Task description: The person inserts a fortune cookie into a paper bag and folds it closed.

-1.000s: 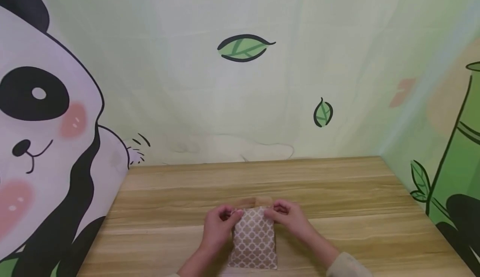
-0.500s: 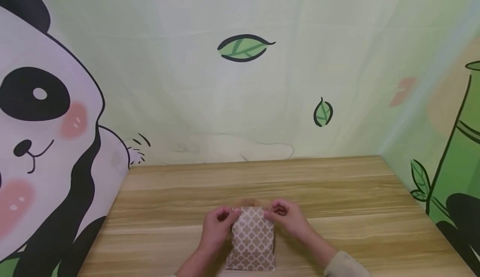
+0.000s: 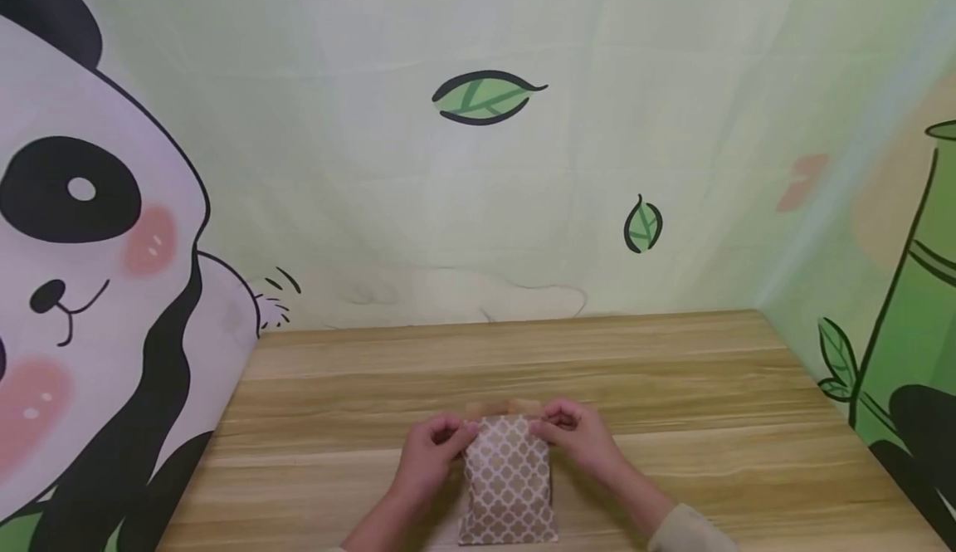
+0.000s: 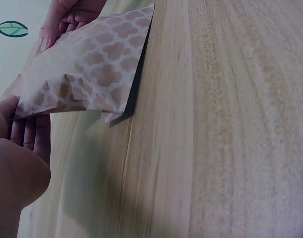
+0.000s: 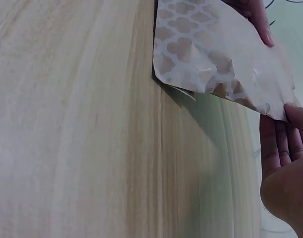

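Observation:
A brown paper bag (image 3: 509, 481) with a white lattice print is held near the front of the table. My left hand (image 3: 433, 456) pinches its upper left corner between thumb and fingers. At the upper right corner my right hand (image 3: 586, 440) does the same. A plain brown strip of paper shows just beyond the bag's top edge, between the hands. In the left wrist view the bag (image 4: 99, 64) slopes down, its lower end close over the wood. The right wrist view shows the bag (image 5: 206, 54) creased along its side. What the bag holds inside is hidden.
The wooden table (image 3: 336, 386) reaches back to a pale green cloth backdrop (image 3: 358, 162) printed with leaves. A large printed panda (image 3: 172, 286) covers the left side, and a printed bamboo stalk (image 3: 911, 328) the right.
Both hands keep their hold on the bag's top corners. The bag has shifted slightly toward the person, and the paper strip at its top dipped from view and shows again.

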`<state>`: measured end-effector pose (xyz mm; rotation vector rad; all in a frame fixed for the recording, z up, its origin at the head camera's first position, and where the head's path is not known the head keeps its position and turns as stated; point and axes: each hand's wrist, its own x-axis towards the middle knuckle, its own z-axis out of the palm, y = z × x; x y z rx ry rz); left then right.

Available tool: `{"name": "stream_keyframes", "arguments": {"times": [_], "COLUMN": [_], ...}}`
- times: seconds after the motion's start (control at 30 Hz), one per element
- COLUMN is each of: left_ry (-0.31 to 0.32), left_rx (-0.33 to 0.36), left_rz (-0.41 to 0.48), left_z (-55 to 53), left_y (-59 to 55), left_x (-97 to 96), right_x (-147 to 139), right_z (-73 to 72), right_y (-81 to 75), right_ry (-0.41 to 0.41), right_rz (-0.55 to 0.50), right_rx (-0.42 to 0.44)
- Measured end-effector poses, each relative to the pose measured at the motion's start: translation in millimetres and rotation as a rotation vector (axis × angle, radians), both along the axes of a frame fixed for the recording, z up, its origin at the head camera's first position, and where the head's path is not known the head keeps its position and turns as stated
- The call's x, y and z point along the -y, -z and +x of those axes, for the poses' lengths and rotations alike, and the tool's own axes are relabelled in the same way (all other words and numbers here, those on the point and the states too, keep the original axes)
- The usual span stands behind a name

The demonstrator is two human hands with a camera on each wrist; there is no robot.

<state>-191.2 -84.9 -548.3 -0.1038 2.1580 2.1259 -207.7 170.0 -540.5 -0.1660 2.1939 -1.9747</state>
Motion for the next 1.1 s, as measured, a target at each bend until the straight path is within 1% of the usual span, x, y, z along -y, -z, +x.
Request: {"name": "stream_keyframes", "arguments": {"times": [0.13, 0.27, 0.33, 0.47, 0.6, 0.67, 0.77, 0.9, 1.0, 1.1], "left_ry": [0.011, 0.017, 0.03, 0.079, 0.139, 0.161, 0.177, 0.145, 0.114, 0.099], "left_rx": [0.016, 0.034, 0.05, 0.082, 0.075, 0.055, 0.009, -0.072, -0.155, -0.225], "left_rz": [0.051, 0.065, 0.068, 0.074, 0.074, 0.058, 0.006, -0.126, -0.224, -0.278], "left_z": [-0.3, -0.6, -1.8, -6.5, -12.8, -15.2, -17.1, -16.2, -14.7, -14.0], "left_y": [3.0, 4.3, 4.3, 2.5, -0.8, -2.6, -4.4, -5.6, -5.3, -3.6], "left_x": [2.1, 3.2, 4.4, 8.4, 13.1, 14.8, 16.5, 16.6, 15.6, 14.3], "right_x": [1, 1, 1, 1, 1, 1, -1, -2, -3, -3], "right_z": [0.0, 0.3, 0.5, 0.6, 0.0, 0.3, 1.1, 0.7, -0.6, -0.6], "right_y": [0.6, 0.5, 0.4, 0.5, 1.4, 1.7, 1.5, 2.2, 3.1, 3.9], "right_ry": [0.018, 0.028, 0.03, 0.024, 0.02, 0.018, 0.025, 0.029, 0.025, 0.022], "right_rz": [-0.006, -0.004, -0.002, -0.002, 0.0, 0.01, 0.023, 0.02, 0.012, 0.003], "right_rx": [0.009, 0.025, 0.03, 0.03, 0.035, 0.029, 0.016, 0.0, -0.004, -0.003]}}
